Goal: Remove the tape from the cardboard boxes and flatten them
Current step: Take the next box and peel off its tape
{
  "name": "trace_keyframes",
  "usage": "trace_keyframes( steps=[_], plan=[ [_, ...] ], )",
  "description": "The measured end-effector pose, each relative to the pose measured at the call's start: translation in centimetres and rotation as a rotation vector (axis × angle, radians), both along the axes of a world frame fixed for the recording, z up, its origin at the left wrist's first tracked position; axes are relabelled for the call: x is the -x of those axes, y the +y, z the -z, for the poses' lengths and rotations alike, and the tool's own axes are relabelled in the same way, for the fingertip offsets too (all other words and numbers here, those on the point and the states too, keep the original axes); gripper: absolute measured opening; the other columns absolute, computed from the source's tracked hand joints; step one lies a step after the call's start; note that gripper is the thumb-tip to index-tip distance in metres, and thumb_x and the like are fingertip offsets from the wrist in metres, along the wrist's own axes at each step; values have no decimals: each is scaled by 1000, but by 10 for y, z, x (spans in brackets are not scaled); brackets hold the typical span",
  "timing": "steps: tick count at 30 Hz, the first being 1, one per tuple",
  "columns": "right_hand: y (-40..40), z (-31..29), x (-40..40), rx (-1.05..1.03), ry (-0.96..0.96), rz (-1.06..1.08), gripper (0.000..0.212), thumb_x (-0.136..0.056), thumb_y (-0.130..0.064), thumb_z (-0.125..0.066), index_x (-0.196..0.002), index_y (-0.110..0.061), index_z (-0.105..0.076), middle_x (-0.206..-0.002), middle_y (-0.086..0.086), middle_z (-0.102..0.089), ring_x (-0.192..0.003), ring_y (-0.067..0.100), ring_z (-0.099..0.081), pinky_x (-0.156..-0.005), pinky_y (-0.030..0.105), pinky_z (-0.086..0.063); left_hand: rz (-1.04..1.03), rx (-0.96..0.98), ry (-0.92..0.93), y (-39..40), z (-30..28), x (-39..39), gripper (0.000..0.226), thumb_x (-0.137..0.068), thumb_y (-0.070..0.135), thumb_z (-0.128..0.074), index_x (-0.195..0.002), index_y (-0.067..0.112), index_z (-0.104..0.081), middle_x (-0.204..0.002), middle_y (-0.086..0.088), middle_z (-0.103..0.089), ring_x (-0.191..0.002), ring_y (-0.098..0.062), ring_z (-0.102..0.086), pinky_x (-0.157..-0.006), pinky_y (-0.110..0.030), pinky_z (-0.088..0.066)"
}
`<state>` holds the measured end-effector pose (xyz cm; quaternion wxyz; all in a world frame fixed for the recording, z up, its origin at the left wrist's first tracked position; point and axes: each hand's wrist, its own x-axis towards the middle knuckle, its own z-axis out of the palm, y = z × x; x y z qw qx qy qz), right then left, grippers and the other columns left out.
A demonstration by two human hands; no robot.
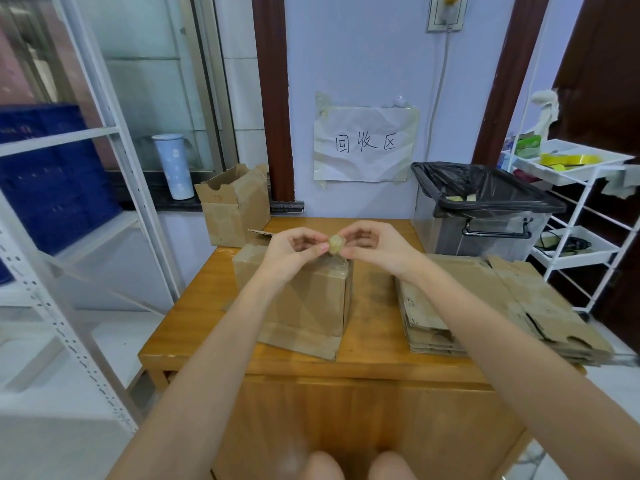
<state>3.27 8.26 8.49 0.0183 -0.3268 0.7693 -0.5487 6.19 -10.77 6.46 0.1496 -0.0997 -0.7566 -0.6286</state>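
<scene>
Two hands pinch crumpled glossy tape wad (335,244).

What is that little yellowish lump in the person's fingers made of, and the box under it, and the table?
The lump, pinched by both hands, looks like balled-up clear packing tape: glossy, translucent, crinkled. The box is plain brown cardboard, matte and scuffed. The table seems varnished wood, orange-brown with visible grain, though a veneer is possible.

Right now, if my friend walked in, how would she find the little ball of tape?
Look at the wooden table in the middle, then at the upright cardboard box on it. Just above that box, the left hand and right hand pinch the wad of tape between their fingertips. It is small, yellowish and shiny, unlike the dull brown cardboard around it.
</scene>
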Motion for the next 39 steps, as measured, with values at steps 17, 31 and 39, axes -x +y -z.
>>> trace_keyframes(
  steps=[17,31,39],
  plan=[
    [1,13,3,29,18,64,29,-89,-16,-67,-116,-17,-56,-103,9,-68,-97,16,-65,-93,22,-49,52,-44,-26,1,-3,-7,20,-76,-3,-74,-90,9,-68,-91,-6,-73,-85,-13,-70,-82,-22,-54],
    [-1,22,5,60,72,99,11,-92,-14,-62,-101,-18,-59,-94,-2,-66,-89,14,-65,-85,31,-53,92,184,-7,4,1,-5,30,-71,2,-81,-96,11,-69,-88,0,-69,-67,-6,-59,-70,-15,-50],
    [-3,26,2,-121,120,129,12,-99,-23,-51,-105,-21,-60,-98,-2,-66,-95,16,-62,-90,38,-51,82,250,-9,6,4,-3,27,-70,2,-83,-92,2,-68,-77,0,-67,-63,-1,-56,-65,-12,-46]
  ],
)
